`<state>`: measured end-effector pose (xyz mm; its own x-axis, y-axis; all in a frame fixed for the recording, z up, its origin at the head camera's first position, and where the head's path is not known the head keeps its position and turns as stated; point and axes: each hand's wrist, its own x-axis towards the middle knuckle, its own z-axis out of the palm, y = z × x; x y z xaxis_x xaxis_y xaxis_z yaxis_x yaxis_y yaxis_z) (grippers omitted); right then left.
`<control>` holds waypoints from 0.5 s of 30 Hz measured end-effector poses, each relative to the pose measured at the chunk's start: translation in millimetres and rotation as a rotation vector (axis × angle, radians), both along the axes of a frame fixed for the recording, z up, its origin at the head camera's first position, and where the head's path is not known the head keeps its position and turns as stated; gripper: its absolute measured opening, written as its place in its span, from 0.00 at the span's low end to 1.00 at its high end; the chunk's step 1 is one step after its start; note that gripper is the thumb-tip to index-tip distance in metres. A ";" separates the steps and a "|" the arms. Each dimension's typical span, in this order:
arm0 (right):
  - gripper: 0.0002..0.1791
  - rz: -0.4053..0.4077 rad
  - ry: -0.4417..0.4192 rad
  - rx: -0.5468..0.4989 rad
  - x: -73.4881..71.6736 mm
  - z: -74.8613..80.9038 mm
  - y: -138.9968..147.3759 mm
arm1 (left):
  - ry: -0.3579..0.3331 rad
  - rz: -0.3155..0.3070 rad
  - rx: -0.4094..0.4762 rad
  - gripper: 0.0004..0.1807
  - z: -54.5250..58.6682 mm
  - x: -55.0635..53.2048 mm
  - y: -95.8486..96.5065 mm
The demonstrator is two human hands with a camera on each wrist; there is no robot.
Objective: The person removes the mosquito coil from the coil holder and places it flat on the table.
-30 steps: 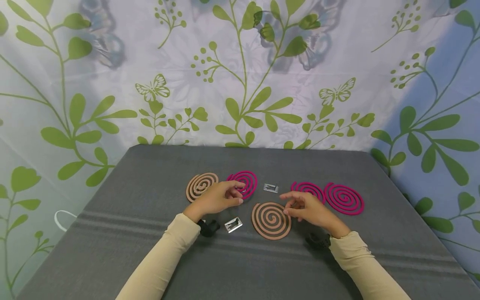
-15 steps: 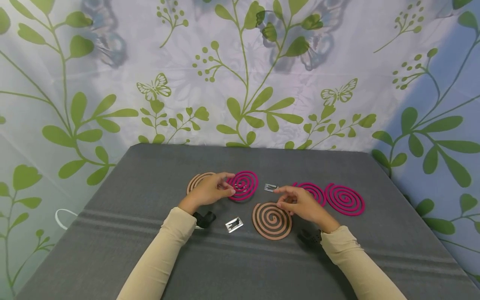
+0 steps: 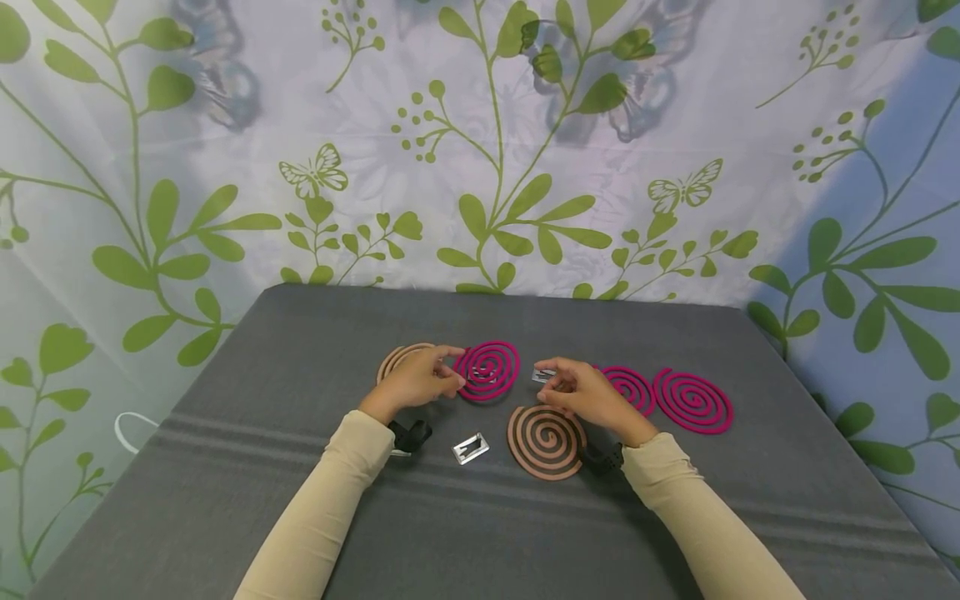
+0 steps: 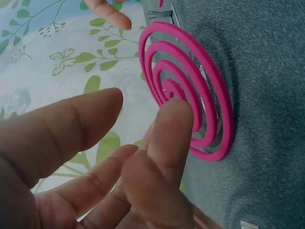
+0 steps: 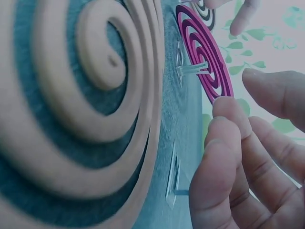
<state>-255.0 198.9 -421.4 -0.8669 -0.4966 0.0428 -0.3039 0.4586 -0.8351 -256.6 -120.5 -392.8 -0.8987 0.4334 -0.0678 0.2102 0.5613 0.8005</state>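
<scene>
Hands (image 3: 411, 383) (image 3: 590, 396) empty, loosely parted; in head cam L part-hides tan coil (image 3: 390, 363), R metal stand (image 3: 542, 376).

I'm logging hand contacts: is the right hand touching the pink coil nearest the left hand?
Apart. The head view shows bare grey tabletop between the right hand and that pink coil.

On the table (image 3: 420, 533), the leftmost coil (image 3: 391, 361) sits partly behind the left hand (image 3: 416, 379); right of it, the raised coil (image 3: 487, 367) rests on a prong (image 5: 193, 69). Nearer lie the front stand (image 3: 471, 448) and, rightward, the front coil (image 3: 550, 437). Farther right (side by side) are the inner coil (image 3: 630, 386) and outer coil (image 3: 693, 402).
</scene>
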 end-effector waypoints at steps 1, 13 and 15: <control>0.29 -0.004 -0.005 0.005 -1.4 0.5 -1.8 | -0.001 0.005 -0.003 0.31 -0.9 -0.6 0.0; 0.34 -0.055 -0.071 0.033 -21.5 0.4 -24.2 | -0.118 0.045 0.012 0.32 -6.9 -2.2 1.3; 0.34 -0.057 -0.073 0.032 -25.5 -0.3 -26.6 | -0.126 0.046 0.014 0.32 -7.7 -2.7 1.5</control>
